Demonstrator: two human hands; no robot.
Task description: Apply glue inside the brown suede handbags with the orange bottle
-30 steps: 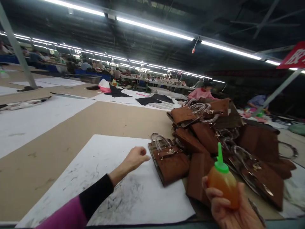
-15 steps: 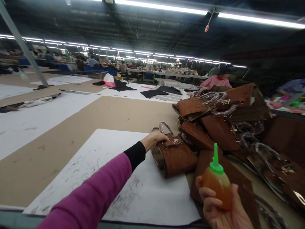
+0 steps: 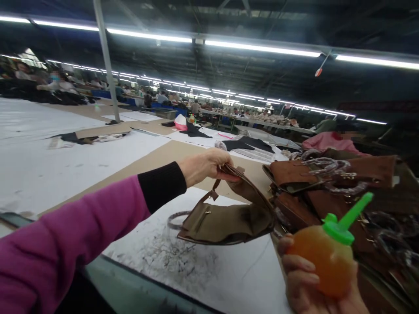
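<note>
My left hand (image 3: 204, 165) is closed on the top edge of a brown handbag (image 3: 229, 218) and holds it up off the white sheet (image 3: 203, 266), its pale lining side toward me and a handle hanging below. At the lower right my right hand (image 3: 314, 288) grips an orange squeeze bottle (image 3: 322, 259) with a green cap and nozzle tilted to the right. A heap of brown handbags (image 3: 330, 183) with wrapped handles lies just right of the lifted bag.
The long tan table (image 3: 163, 155) runs away from me, with white sheets (image 3: 49, 161), black fabric pieces (image 3: 248, 143) and a pink object (image 3: 180, 123) farther back. A metal post (image 3: 106, 61) stands at the left. A person in pink (image 3: 327, 139) sits behind the heap; other workers fill the background.
My left hand went from reaching for the nearest bag to grasping its top and lifting it off the sheet. The bottle in my right hand has tilted its nozzle to the right.
</note>
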